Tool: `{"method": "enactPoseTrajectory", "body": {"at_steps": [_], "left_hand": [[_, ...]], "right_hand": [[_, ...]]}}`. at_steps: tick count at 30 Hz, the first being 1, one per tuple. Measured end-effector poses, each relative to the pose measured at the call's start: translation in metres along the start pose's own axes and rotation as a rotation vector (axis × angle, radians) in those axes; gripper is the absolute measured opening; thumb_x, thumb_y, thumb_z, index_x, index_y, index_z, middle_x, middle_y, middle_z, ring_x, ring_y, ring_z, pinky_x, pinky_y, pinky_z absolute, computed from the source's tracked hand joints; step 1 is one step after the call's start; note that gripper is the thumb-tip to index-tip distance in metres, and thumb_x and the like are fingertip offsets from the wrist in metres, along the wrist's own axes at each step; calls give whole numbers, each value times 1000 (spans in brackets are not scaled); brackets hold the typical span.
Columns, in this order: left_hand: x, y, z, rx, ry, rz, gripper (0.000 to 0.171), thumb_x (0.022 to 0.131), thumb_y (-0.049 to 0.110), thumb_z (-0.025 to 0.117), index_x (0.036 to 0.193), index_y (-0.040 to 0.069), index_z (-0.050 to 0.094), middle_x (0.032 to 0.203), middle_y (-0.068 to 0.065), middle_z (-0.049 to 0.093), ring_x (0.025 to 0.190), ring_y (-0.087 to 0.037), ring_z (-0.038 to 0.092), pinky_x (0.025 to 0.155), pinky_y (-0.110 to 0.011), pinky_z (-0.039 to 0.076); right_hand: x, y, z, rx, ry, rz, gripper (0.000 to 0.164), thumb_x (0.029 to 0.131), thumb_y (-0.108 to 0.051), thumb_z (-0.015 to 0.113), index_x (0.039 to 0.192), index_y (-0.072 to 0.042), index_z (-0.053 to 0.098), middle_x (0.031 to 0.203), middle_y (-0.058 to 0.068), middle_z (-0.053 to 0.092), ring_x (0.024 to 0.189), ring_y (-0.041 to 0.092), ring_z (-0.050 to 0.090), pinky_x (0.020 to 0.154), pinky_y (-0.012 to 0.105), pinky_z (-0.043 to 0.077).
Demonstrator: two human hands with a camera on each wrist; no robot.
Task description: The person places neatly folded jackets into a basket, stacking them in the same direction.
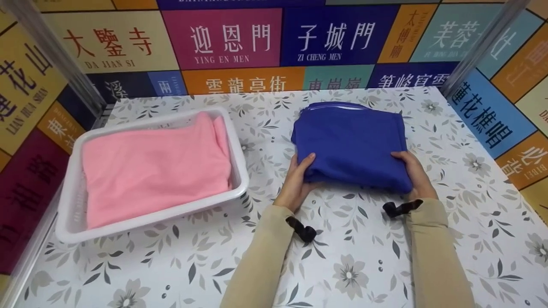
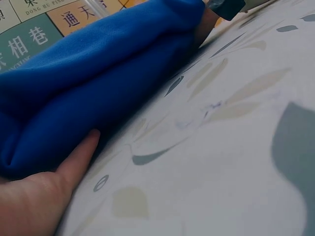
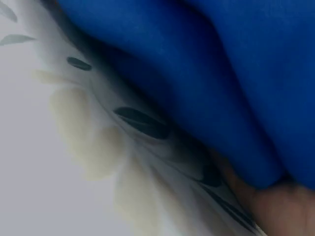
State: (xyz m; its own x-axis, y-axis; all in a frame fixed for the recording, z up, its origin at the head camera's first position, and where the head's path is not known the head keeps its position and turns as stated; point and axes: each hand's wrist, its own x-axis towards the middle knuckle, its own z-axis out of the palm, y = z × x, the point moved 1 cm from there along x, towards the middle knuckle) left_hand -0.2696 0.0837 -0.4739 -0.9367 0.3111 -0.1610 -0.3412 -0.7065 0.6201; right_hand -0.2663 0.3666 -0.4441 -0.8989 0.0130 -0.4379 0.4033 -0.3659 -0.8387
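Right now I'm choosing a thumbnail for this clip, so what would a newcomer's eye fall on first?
First the folded blue cloth right of centre on the flowered table, gripped at its near edge by the left hand and the right hand. Next the pink cloth lying in the white basket on the left. Behind, bright wall panels carry large Chinese characters.

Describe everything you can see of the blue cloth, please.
The blue cloth is a deep royal-blue, soft, fleece-like fabric, folded into a thick, roughly square bundle of several layers. It lies flat on the flower-patterned table, right of the white basket. The left hand and the right hand grip its near edge at both corners, thumbs on top.
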Motion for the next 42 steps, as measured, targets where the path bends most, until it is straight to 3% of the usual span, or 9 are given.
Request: {"method": "enactPoseTrajectory", "body": {"at_steps": [4,8,13,20,30,34,38,42], "left_hand": [[-2,3,-5,20,-1,4,68,76,33,69,133,30,32,128,-11,40,109,-29,48,82,-50,43],[-6,7,-10,29,-4,11,66,77,34,68,132,29,33,128,-11,40,109,-29,48,83,-49,43],[-11,14,-16,12,0,12,68,77,33,68,134,32,32,130,-11,38,110,-30,48,83,-50,43],[-18,23,-25,1,-8,36,63,79,34,66,132,27,34,130,-13,39,111,-30,47,84,-49,43],[-30,33,-38,7,1,43,61,80,38,63,133,29,34,133,-12,36,115,-29,42,87,-49,41],[-35,35,-40,14,8,46,60,81,37,63,133,30,34,132,-12,37,115,-28,42,87,-47,41],[-35,36,-40,18,-8,55,62,81,35,63,134,30,31,132,-11,37,115,-28,43,88,-46,41],[-34,36,-40,50,-8,76,69,79,34,65,136,28,27,131,-11,39,114,-27,45,89,-43,41]], "right_hand": [[-1,3,6,60,-27,69,65,84,-33,58,135,-24,20,130,-1,31,110,17,42,90,33,39],[1,8,11,132,-71,62,58,87,-33,55,133,-21,22,125,1,36,102,18,50,87,34,42],[4,15,15,171,-114,28,57,89,-28,52,135,-19,21,129,2,33,104,18,49,88,35,41],[5,23,20,226,-219,-4,49,88,-18,50,132,-15,28,121,6,45,101,21,52,85,35,44],[2,28,33,215,-285,46,46,86,-13,52,127,-11,30,108,7,54,92,21,58,79,33,49],[1,25,39,116,-224,80,58,84,-19,54,132,-14,24,115,6,47,94,20,55,81,32,47],[0,24,45,13,-168,38,68,84,-22,51,140,-18,13,128,6,31,105,20,46,87,31,42],[1,25,50,16,-149,-13,68,84,-21,48,140,-18,11,132,4,23,111,19,38,89,29,39]]}}
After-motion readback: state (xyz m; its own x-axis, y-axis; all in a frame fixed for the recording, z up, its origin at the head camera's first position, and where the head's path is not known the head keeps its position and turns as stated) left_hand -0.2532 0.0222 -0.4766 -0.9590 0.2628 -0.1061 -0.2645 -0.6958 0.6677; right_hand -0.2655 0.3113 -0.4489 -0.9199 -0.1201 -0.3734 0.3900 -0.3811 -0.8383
